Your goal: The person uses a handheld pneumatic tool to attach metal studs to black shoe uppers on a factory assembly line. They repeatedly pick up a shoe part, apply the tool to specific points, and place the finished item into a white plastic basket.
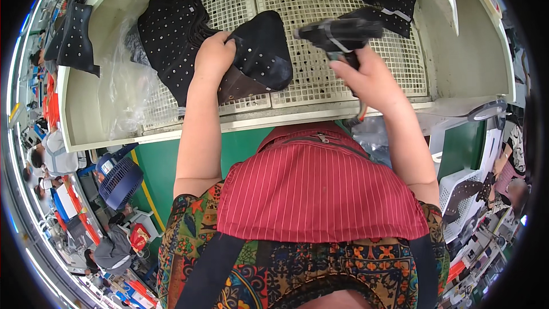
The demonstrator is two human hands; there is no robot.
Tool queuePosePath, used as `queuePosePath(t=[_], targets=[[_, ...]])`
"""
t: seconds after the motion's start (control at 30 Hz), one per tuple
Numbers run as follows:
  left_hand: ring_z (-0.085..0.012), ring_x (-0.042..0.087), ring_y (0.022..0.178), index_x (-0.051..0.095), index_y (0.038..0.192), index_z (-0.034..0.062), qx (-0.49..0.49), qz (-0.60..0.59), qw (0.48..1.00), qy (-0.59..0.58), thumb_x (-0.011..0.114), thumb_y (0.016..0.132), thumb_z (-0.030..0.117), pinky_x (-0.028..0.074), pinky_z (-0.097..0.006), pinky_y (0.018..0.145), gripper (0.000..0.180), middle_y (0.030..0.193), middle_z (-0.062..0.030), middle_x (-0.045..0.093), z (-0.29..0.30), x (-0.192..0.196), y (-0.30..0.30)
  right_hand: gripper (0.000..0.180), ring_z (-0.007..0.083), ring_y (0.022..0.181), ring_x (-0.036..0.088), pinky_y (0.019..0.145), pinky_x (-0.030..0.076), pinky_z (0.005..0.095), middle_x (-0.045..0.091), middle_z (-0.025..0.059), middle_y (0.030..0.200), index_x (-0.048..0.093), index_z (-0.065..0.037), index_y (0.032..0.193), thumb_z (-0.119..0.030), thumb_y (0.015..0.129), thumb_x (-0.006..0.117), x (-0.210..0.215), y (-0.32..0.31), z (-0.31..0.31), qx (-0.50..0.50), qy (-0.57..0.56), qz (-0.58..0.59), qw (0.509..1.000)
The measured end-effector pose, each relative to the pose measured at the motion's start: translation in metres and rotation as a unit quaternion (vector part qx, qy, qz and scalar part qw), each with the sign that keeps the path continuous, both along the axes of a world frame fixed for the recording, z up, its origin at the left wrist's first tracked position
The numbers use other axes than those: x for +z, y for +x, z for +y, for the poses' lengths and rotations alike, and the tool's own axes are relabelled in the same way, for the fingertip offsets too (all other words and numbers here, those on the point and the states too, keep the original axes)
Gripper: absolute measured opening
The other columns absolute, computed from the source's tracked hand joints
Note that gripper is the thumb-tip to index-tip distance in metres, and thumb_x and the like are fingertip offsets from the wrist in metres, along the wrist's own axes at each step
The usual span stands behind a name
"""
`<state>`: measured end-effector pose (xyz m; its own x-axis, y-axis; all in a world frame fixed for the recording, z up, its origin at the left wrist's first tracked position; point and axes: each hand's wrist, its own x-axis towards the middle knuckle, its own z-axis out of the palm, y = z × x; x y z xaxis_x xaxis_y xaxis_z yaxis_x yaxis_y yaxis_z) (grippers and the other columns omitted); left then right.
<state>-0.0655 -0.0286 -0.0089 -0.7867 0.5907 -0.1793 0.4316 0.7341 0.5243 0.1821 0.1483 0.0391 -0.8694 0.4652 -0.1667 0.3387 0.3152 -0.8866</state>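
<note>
Head view: left hand (216, 54) grasps a black studded piece (262, 50) at its left edge, above the grid surface of the pale rimmed table (469, 57). Right hand (369, 77) closed round the handle of a black pistol-shaped tool (342, 33), slightly blurred, nozzle toward the piece, apart from it. Studded stack (171, 31) just left; clear plastic bag (128, 100) beside stack.
</note>
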Motion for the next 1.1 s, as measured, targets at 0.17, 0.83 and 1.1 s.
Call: queuePosePath(t=[0.17, 0.83, 1.1], targets=[[-0.0306, 0.065, 0.092, 0.065, 0.108, 0.0024, 0.009, -0.006, 1.0, 0.017, 0.055, 0.085, 0.017, 0.048, -0.034, 0.084, 0.029, 0.096, -0.0193, 0.068, -0.002, -0.003, 0.0, 0.04, 0.0382, 0.086, 0.063, 0.076, 0.049, 0.0404, 0.063, 0.0234, 0.091, 0.049, -0.001, 0.116, -0.02, 0.084, 0.063, 0.028, -0.015, -0.015, -0.008, 0.119, -0.036, 0.992], [-0.0344, 0.063, 0.095, 0.066, 0.109, 0.0096, -0.021, -0.034, 0.999, 0.022, 0.052, 0.084, 0.025, 0.048, -0.039, 0.084, 0.032, 0.099, -0.0191, 0.066, -0.004, -0.009, -0.013, 0.037, 0.0385, 0.078, 0.061, 0.069, 0.048, 0.0427, 0.063, 0.0196, 0.082, 0.051, -0.001, 0.112, -0.019, 0.082, 0.063, 0.047, -0.005, -0.019, 0.054, 0.189, -0.07, 0.978], [-0.0348, 0.062, 0.095, 0.065, 0.108, 0.0104, -0.043, -0.009, 0.999, -0.003, 0.051, 0.084, 0.025, 0.048, -0.04, 0.084, 0.032, 0.099, -0.0184, 0.066, 0.001, 0.007, -0.002, 0.036, 0.039, 0.082, 0.062, 0.072, 0.049, 0.0427, 0.064, 0.0207, 0.087, 0.051, -0.003, 0.114, -0.017, 0.083, 0.062, 0.043, -0.023, -0.023, -0.03, 0.196, -0.044, 0.979]])
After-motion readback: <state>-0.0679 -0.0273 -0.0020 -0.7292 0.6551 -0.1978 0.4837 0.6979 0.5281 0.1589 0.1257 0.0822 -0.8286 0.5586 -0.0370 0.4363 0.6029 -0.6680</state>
